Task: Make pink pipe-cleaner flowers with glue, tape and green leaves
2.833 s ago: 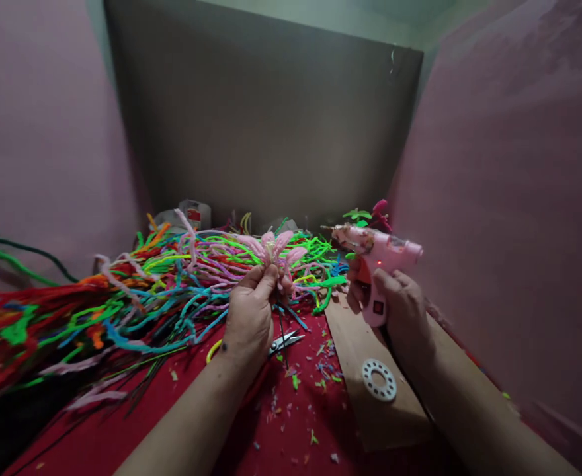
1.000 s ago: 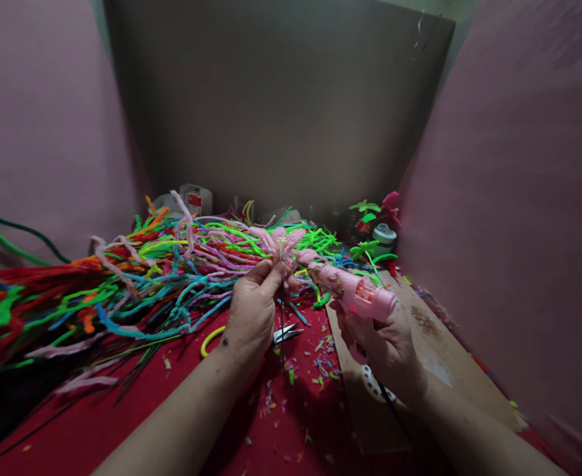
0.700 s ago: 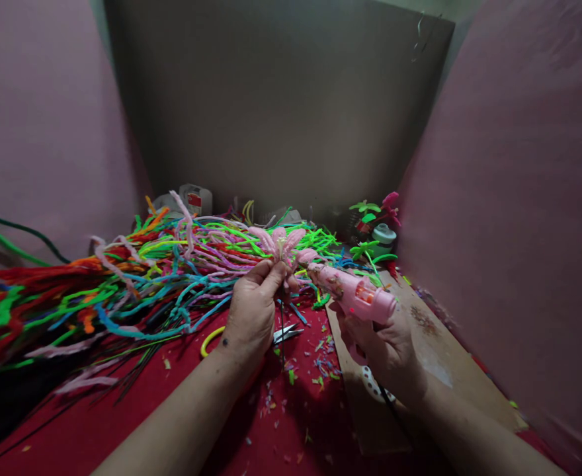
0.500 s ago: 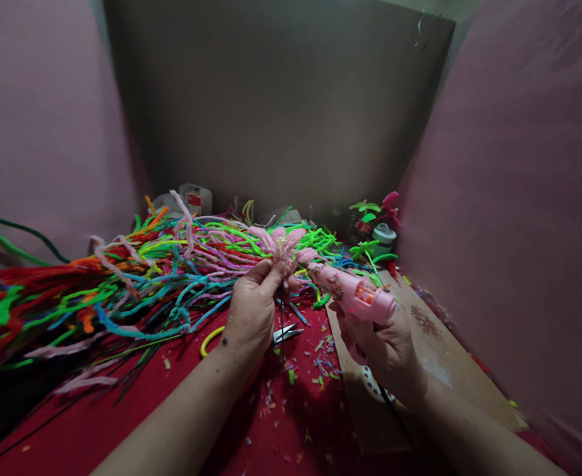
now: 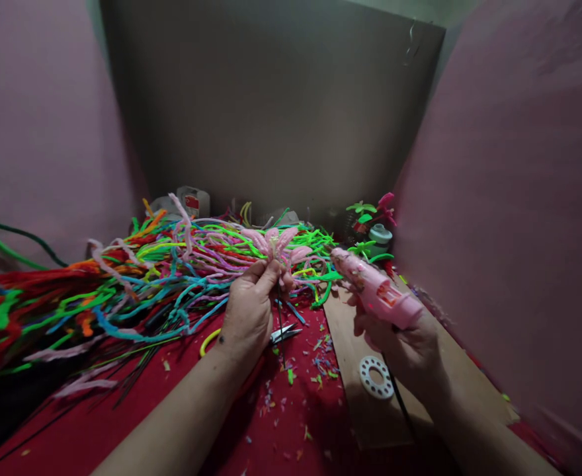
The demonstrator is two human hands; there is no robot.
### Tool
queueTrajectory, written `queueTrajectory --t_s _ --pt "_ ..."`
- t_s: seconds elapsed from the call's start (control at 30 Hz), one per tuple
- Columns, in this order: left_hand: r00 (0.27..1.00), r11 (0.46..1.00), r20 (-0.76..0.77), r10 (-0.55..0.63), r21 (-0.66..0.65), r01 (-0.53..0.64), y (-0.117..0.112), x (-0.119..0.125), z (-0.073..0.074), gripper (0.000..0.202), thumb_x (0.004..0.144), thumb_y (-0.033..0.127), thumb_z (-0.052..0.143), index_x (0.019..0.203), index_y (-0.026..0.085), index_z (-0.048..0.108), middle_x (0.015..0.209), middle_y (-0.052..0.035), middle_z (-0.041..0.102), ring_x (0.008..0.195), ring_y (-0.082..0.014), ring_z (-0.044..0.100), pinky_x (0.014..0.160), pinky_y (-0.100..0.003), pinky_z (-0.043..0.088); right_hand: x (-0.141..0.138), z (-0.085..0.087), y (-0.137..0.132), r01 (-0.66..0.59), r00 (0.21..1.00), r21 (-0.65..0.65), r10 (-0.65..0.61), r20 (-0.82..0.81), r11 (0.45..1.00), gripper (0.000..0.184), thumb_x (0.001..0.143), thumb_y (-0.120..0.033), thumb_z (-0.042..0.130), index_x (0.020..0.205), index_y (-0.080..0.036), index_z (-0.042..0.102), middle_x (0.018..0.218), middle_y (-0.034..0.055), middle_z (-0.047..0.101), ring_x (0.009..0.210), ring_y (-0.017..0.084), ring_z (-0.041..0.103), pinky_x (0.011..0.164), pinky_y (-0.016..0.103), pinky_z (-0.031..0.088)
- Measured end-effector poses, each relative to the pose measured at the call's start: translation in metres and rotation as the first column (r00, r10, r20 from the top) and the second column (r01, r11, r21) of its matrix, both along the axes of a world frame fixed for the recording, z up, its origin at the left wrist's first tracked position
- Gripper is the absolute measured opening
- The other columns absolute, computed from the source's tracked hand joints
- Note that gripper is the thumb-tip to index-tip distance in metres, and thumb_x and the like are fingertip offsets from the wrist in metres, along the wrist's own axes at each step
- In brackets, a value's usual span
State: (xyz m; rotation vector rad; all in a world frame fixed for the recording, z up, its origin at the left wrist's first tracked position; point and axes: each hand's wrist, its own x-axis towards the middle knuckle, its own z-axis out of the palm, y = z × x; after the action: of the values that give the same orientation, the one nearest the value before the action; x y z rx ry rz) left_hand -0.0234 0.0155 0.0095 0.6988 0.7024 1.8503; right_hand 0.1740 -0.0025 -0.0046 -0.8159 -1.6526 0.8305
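Between thumb and fingers, my left hand point(image 5: 251, 304) pinches a pink pipe-cleaner flower point(image 5: 287, 239) at its base, petals up. A thin dark stem point(image 5: 280, 324) runs straight down below the grip. My right hand point(image 5: 400, 350) is wrapped around a pink hot glue gun point(image 5: 377, 287), its nozzle pointing up and left, apart from the flower. The gun's dark cord hangs down past my wrist. Under my left hand lie scissors point(image 5: 285, 333) with a yellow handle, partly hidden by the hand.
A large heap of colourful pipe cleaners point(image 5: 172, 271) spreads across the left and back. At right lies a brown board point(image 5: 350, 370) with a white holed ring point(image 5: 376, 377). Small green and pink flowers point(image 5: 365, 208) stand behind it. Clippings litter the red cloth point(image 5: 271, 423).
My right hand has drawn the glue gun away from the flower, to the right, uncovering the white ring. My left hand still holds the flower, nearly in place.
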Motion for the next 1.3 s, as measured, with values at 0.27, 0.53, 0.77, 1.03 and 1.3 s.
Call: queueTrajectory --t_s 0.27,0.53,0.77,1.03,1.3 --pt "0.999 0.999 -0.026 -0.027 0.038 0.028 0.0 0.004 0.003 0.022 0.058 0.025 0.078 0.062 0.014 0.06 0.055 0.0025 0.057 0.05 -0.008 0.052 0.048 -0.019 0.041 0.106 -0.021 -0.004 0.33 0.678 0.275 -0.429 0.597 0.903 0.027 0.081 -0.032 0.055 0.104 -0.021 0.063 0.091 0.0061 0.06 0.081 0.02 0.058 0.069 0.029 0.045" --pt "0.998 0.999 -0.037 -0.048 0.003 0.048 -0.005 0.011 0.002 0.023 0.058 0.026 0.078 0.064 0.014 0.06 0.056 0.0022 0.057 0.05 -0.0087 0.054 0.047 -0.02 0.041 0.157 -0.045 -0.003 0.435 0.282 0.282 -0.426 0.859 0.855 0.036 0.082 -0.03 0.043 0.108 -0.017 0.064 0.087 0.0098 0.059 0.077 0.022 0.059 0.066 0.032 0.046" --pt "0.981 0.981 0.004 -0.195 0.007 0.195 -0.012 0.019 0.001 0.028 0.054 0.028 0.081 0.062 0.013 0.059 0.053 0.0027 0.056 0.05 -0.0089 0.053 0.051 -0.021 0.044 0.084 -0.004 -0.01 0.392 0.586 0.322 -0.504 0.635 0.862 0.026 0.08 -0.028 0.047 0.087 -0.019 0.07 0.089 0.0116 0.062 0.083 0.024 0.057 0.071 0.037 0.045" --pt "0.947 0.948 -0.048 -0.318 -0.003 0.319 -0.028 0.029 0.003 0.023 0.062 0.03 0.077 0.062 0.012 0.063 0.056 -0.0003 0.06 0.053 -0.0095 0.052 0.056 -0.022 0.044 -0.051 0.02 0.0 -0.32 0.892 -0.298 0.179 -0.415 0.9 0.008 0.074 -0.023 0.065 0.073 -0.017 0.069 0.067 0.0004 0.062 0.06 0.01 0.05 0.059 0.024 0.039" --pt "0.95 0.956 -0.126 -0.287 0.02 0.292 -0.027 0.03 0.001 0.019 0.069 0.03 0.071 0.065 0.013 0.065 0.061 -0.0007 0.061 0.056 -0.0093 0.05 0.056 -0.021 0.041 -0.06 0.02 0.004 -0.333 0.804 -0.19 0.173 -0.57 0.924 0.011 0.073 -0.016 0.064 0.062 -0.016 0.063 0.056 -0.0024 0.055 0.054 0.009 0.047 0.055 0.023 0.037"
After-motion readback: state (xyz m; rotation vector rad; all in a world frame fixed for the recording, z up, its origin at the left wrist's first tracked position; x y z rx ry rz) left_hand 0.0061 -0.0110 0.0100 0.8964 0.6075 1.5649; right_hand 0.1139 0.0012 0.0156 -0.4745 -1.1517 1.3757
